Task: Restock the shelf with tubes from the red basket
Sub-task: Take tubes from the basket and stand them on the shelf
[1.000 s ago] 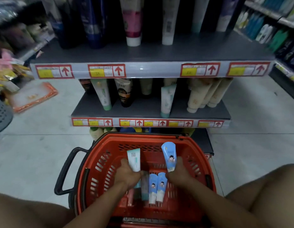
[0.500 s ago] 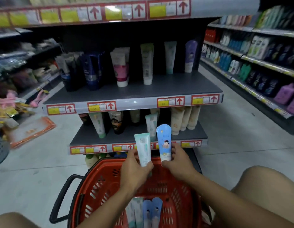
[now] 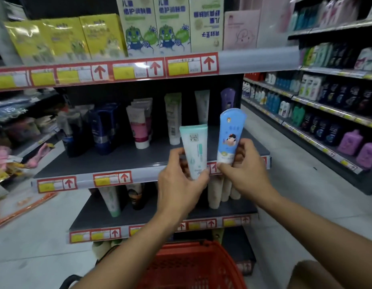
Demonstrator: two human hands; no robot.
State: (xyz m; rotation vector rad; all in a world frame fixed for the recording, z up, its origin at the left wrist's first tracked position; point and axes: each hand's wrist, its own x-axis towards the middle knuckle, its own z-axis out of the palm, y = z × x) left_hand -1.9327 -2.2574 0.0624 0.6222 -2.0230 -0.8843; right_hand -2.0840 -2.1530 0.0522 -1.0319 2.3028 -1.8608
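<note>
My left hand [image 3: 181, 184] grips a pale teal tube [image 3: 194, 150] by its lower end, cap down. Beside it, my right hand [image 3: 246, 170] holds a blue tube with a cartoon child [image 3: 230, 136], also upright. Both tubes are raised in front of the right part of the middle grey shelf [image 3: 122, 161], just before its front edge. The red basket [image 3: 191, 265] sits low in the frame under my forearms; its contents are hidden from here.
The middle shelf carries upright tubes at the back: dark blue ones [image 3: 104, 126], pink-and-white ones [image 3: 139, 126], a green-white one [image 3: 173, 117]. Yellow and green boxes [image 3: 151, 26] stand on the top shelf. Beige tubes [image 3: 220, 190] fill the lower shelf. An aisle shelf [image 3: 326, 113] runs along the right.
Both hands have lifted the two tubes out of the basket and up to the middle shelf's height. My view has tilted upward, so the basket has dropped to the frame's bottom.
</note>
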